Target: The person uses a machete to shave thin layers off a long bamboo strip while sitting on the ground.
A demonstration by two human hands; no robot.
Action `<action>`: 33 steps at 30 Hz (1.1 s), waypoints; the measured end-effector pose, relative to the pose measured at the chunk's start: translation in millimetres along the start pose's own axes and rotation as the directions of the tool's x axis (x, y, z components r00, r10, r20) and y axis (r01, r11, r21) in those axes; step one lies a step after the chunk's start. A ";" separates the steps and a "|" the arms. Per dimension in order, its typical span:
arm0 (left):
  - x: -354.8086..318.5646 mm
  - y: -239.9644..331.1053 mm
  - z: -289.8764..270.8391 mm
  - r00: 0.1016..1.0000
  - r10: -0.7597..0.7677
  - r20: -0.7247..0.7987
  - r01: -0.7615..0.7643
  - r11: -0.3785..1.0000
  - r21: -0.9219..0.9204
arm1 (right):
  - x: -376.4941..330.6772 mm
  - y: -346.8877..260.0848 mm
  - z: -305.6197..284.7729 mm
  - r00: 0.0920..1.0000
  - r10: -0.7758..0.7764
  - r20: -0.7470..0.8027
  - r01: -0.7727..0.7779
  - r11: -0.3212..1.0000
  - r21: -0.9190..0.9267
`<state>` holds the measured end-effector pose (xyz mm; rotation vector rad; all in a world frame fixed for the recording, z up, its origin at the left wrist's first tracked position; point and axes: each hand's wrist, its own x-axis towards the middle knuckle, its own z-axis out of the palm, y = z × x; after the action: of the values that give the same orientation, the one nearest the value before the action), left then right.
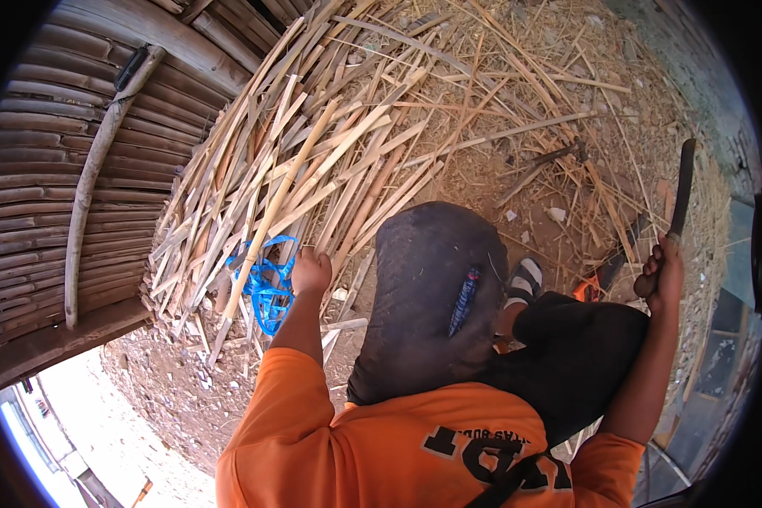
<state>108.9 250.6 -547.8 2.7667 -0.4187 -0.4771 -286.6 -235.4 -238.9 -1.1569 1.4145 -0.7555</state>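
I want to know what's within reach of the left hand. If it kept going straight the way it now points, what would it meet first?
The left hand points up into the pile of split bamboo strips. It would likely meet those pale strips first, since its fingers already seem to be at their lower ends. The blue cord lies beside it, off that line.

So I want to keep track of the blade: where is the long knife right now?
In the head view the long knife is at the far right, its handle gripped in the right hand and its blade pointing up, above the raised dark-clad knee.

One head-worn fisheye view looks steeply down, close over the person's lap, bamboo strip pile [313, 161] spreading toward eleven o'clock.
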 end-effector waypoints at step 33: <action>-111.5 160.0 -294.6 0.868 0.439 -0.231 -0.421 0.898 0.126 | -96.9 -54.8 102.4 0.499 -0.621 0.604 0.866 0.338 -0.367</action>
<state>78.7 213.0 -197.8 2.6317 -0.9735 0.0039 -182.5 -146.4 -174.8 -2.5030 0.7030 -0.6061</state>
